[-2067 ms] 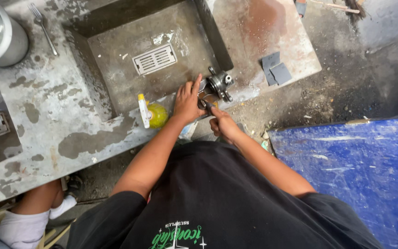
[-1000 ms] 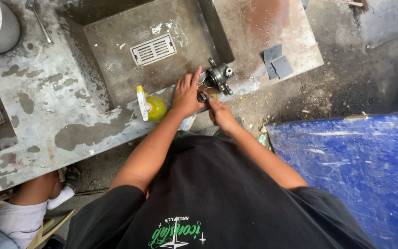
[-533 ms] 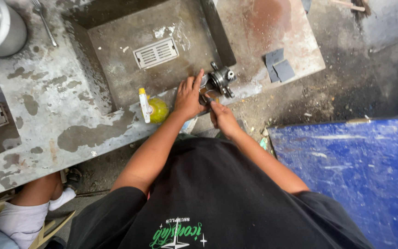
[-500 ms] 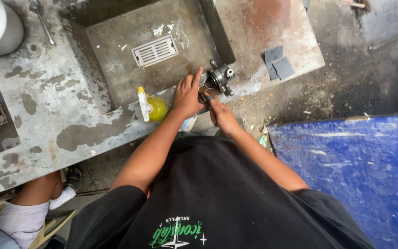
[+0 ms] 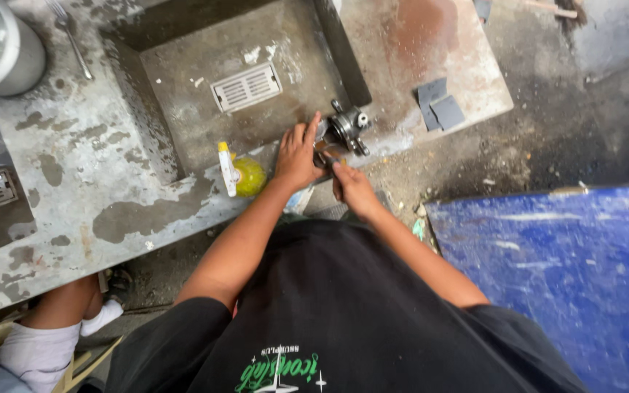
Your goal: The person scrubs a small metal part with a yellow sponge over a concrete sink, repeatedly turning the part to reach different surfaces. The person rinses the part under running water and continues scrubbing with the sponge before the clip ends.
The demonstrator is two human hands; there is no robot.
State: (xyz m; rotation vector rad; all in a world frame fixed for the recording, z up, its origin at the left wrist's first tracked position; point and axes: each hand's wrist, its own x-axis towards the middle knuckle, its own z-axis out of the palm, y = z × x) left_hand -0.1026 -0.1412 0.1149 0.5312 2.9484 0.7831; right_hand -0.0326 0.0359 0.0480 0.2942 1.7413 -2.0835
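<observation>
At frame centre, the left hand (image 5: pixel 298 155) lies flat beside a grey metal engine part (image 5: pixel 347 127) on the stained concrete table (image 5: pixel 74 189); the right hand (image 5: pixel 353 189) has a narrow grip, contents hidden; a yellow-green bottle (image 5: pixel 245 176) stands just left.

single head view, steeply downward, close above concrete sink (image 5: pixel 205 138) edge

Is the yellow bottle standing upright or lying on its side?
Lying on its side. The yellow bottle rests flat on the basin edge, its white cap end beside it, left of the left hand.
</observation>
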